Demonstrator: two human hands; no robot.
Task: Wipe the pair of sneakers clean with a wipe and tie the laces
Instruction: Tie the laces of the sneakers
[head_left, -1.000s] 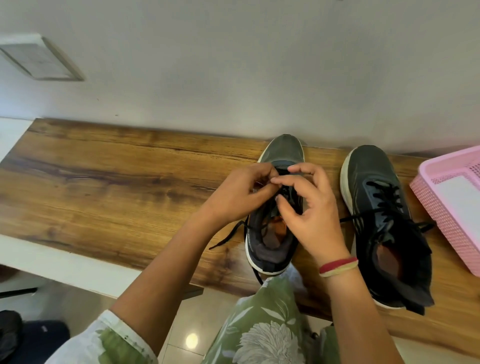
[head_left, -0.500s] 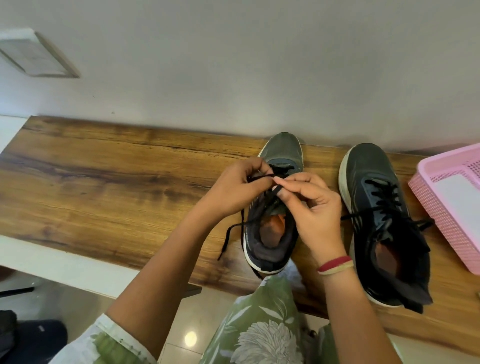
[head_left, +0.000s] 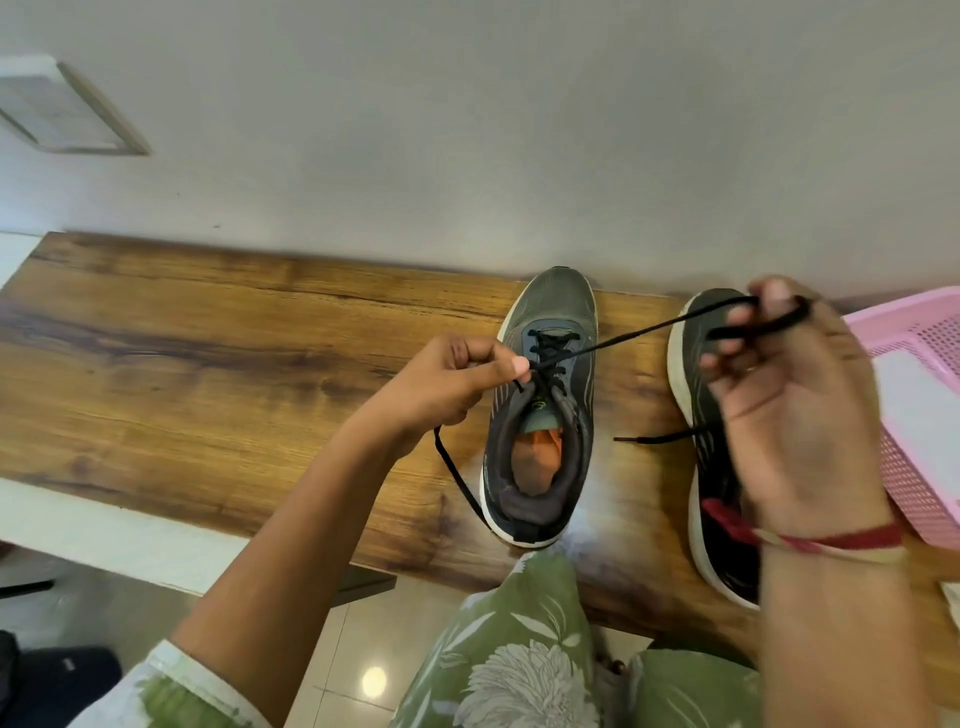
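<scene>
Two dark grey sneakers with white soles stand toe-to-wall on the wooden bench (head_left: 218, 364). The left sneaker (head_left: 550, 374) sits in the middle, its orange insole showing. My left hand (head_left: 457, 379) pinches one black lace end beside the shoe's tongue. My right hand (head_left: 795, 405), blurred, has pulled the other black lace (head_left: 639, 335) taut up and to the right. This hand hangs over the right sneaker (head_left: 691, 364) and hides most of it. A loose lace end (head_left: 660, 439) of the right sneaker lies on the bench. No wipe is visible.
A pink plastic basket (head_left: 919, 467) with something white inside stands at the bench's right end. The grey wall runs just behind the shoe toes. My green floral-clad knees are at the bench's front edge, with tiled floor below.
My hands were together over the left sneaker's tongue. They have drawn apart: the right hand swept up and right, stretching a lace tight, and the left stayed beside the shoe.
</scene>
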